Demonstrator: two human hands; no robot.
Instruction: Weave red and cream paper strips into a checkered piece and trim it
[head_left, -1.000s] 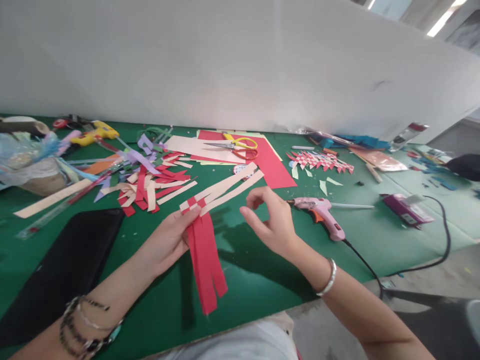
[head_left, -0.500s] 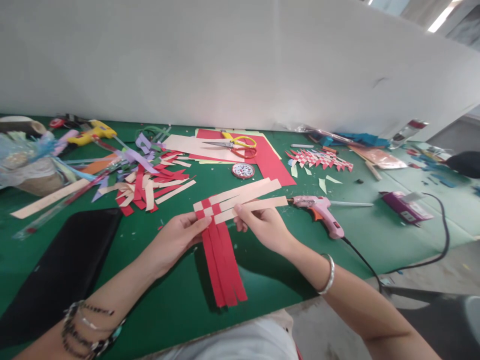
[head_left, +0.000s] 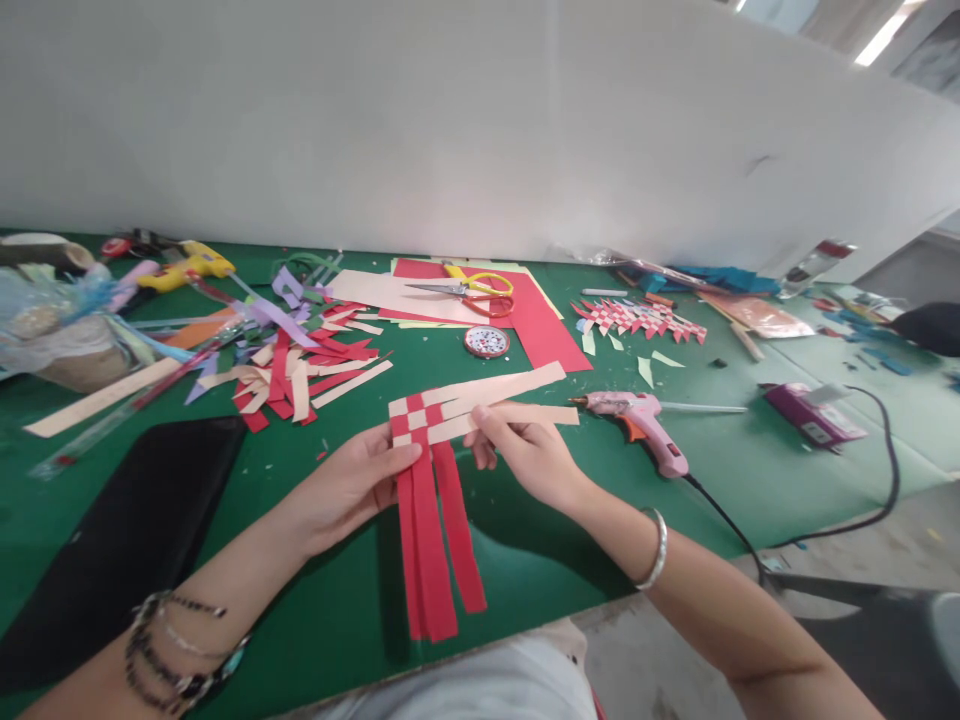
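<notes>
A woven piece of paper strips [head_left: 415,412] hangs between my hands, its crossing part a small red and cream check. Its red strips [head_left: 433,540] hang down toward the table's front edge, one apart from the others. Cream strips [head_left: 510,385] run out to the right. My left hand [head_left: 371,470] is closed on the left side of the weave, thumb on top just below the check. My right hand [head_left: 521,445] pinches the lowest cream strip [head_left: 450,427] between thumb and fingers; the strip's end sticks out past the hand toward a pink glue gun [head_left: 637,418].
Scissors [head_left: 465,290] lie on paper sheets [head_left: 551,325] at the back, behind a round pin case [head_left: 486,341]. Loose strips [head_left: 292,375] and a black pouch [head_left: 127,530] are at left. A finished-looking checked weave [head_left: 637,318] and purple box [head_left: 814,412] lie right.
The lowest cream strip now lies closer to the strips above it. The hanging red strips have shifted left and spread, with a gap beside the rightmost one. Both hands keep their grip.
</notes>
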